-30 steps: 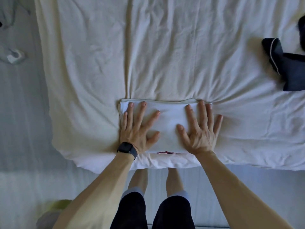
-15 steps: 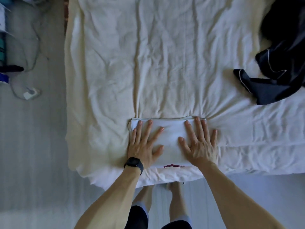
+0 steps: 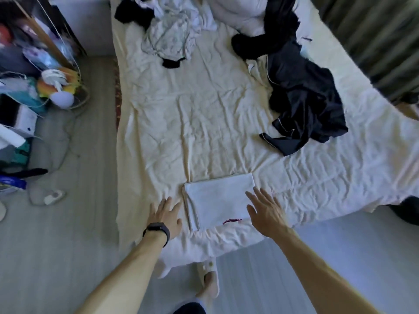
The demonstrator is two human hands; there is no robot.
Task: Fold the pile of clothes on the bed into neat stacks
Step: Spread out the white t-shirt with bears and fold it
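Well, I have the folded white cloth (image 3: 218,198) lying flat low in the centre of the frame, near the bottom edge of the bed (image 3: 204,109). My left hand (image 3: 165,215) is spread just left of it and my right hand (image 3: 265,211) is spread at its right edge; both hold nothing. I judge the cloth light, soft and limp, so its layers would slide apart if pinched at one corner; flat palms under both short sides suit it better. The dark garment (image 3: 303,103) crumpled at the upper right looks satiny and slippery; I would take it by the shoulders.
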